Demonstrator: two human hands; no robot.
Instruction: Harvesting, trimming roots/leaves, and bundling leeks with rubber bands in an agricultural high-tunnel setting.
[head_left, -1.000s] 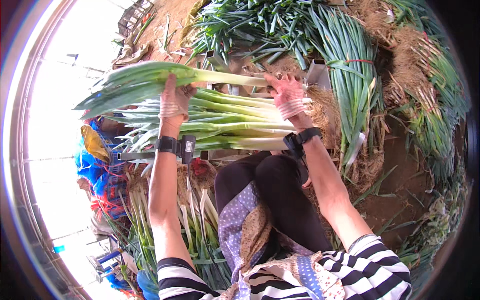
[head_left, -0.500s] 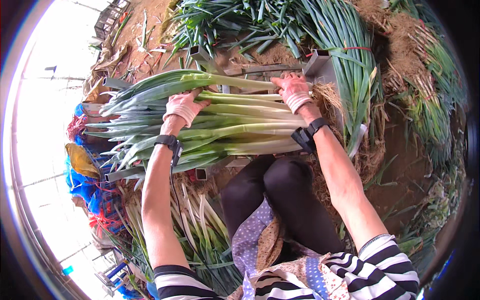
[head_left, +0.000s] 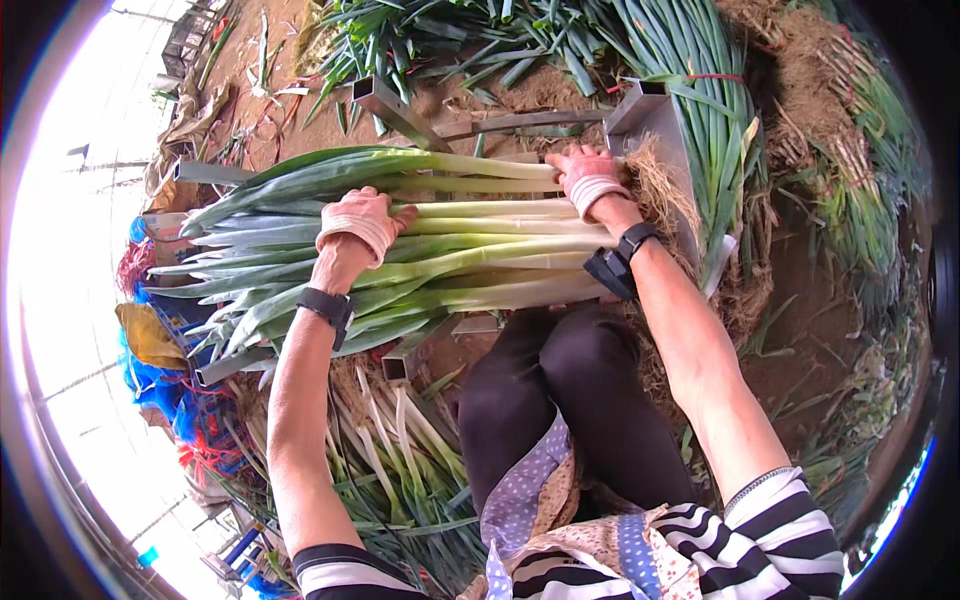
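Observation:
A row of long leeks (head_left: 500, 243) lies crosswise before me on a metal rack (head_left: 405, 115), green leaves to the left and white stems to the right. My left hand (head_left: 360, 222) is closed over the leeks where the stems turn green, its fingers bent. My right hand (head_left: 588, 178) closes round the white ends of the far leeks, beside their tan roots (head_left: 655, 185). One or two far leeks (head_left: 470, 167) lie slightly apart from the nearer ones. An upright metal plate (head_left: 678, 170) stands at the root end. The undersides of both hands are hidden.
A tied bundle of leeks (head_left: 705, 130) lies right of the rack; more bundles (head_left: 860, 170) lie farther right. Cut green leaves (head_left: 480, 40) are heaped beyond. Loose leeks (head_left: 400, 460) lie by my legs (head_left: 570, 400). Blue netting (head_left: 160, 375) is at the left.
My left hand has shifted a little nearer and left across the leeks. A gap now shows between the far leeks and the rest. My right hand stays at the root end.

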